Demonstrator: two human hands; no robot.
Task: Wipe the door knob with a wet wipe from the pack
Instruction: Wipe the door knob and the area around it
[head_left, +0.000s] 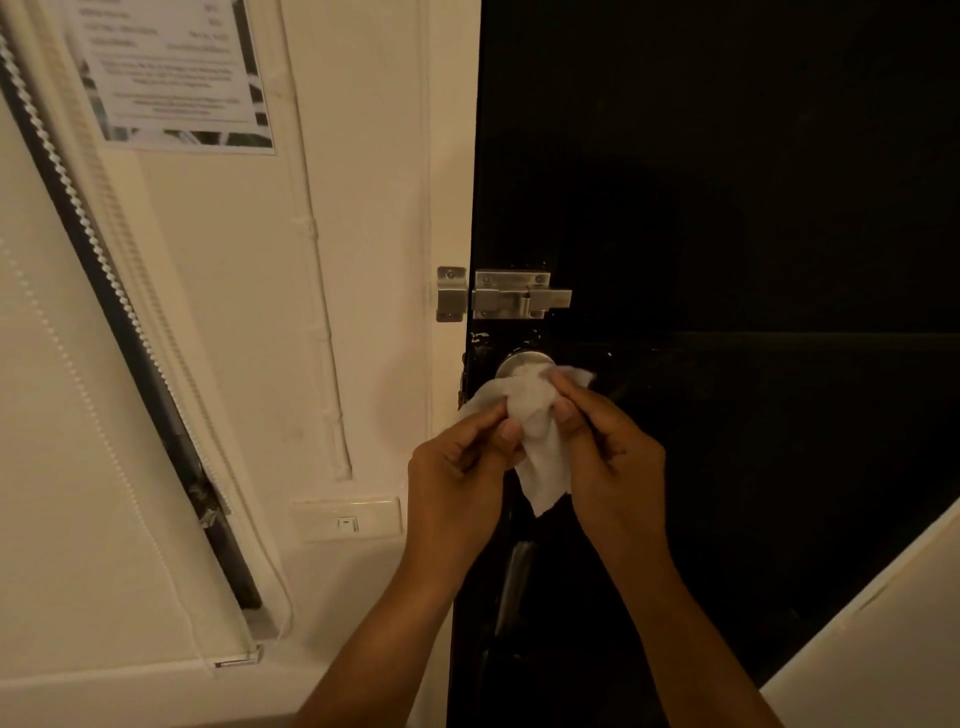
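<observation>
Both hands up at the door now. My left hand (457, 457) pinches one side of the crumpled white wet wipe (530, 410), fingers (511, 431) closed narrow on the damp cloth, and my right hand (613, 457) pinches the other side the same way. The wipe is bunched between them, its top pressed against the round brushed-metal door knob (519, 362) on the black painted door (727, 208); a loose tail hangs below my thumbs.

Risks, as I judge them: that smooth, rounded metal is slick, so a limp wet sheet could slide off and only the front face gets cleaned. The hanging tail could snag or slip free if I loosen either pinch. The paint round the knob looks chipped and rough, which might shred thin cloth. The steel slide bolt (519, 299) just above has hard edges for my knuckles.
</observation>
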